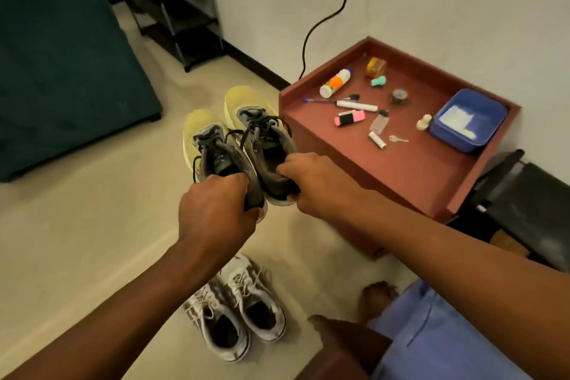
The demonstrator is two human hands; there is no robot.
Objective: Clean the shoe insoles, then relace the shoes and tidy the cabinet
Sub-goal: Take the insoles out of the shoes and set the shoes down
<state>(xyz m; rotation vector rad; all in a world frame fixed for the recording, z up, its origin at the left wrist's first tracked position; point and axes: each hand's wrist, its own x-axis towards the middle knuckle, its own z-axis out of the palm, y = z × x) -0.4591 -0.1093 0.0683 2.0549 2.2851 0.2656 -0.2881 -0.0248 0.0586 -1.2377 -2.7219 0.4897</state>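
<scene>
I hold a pair of yellow-and-grey sneakers with black laces in the air above the floor. My left hand (216, 207) grips the heel of the left sneaker (203, 139). My right hand (311, 179) grips the heel collar of the right sneaker (256, 120), fingers hooked inside the opening. Both toes point away from me. A second pair, white-and-grey sneakers (237, 305) with white laces, stands on the floor below my arms. A black shoe rack (172, 6) stands against the far wall, its shelves bare as far as I can see.
A red-brown cabinet top (413, 163) to the right carries a blue tub (468, 120), markers, a pen, lighters, a key and small bottles. A green sofa (61, 65) fills the left. A black cable hangs from a wall socket. My knee and foot show at the bottom right.
</scene>
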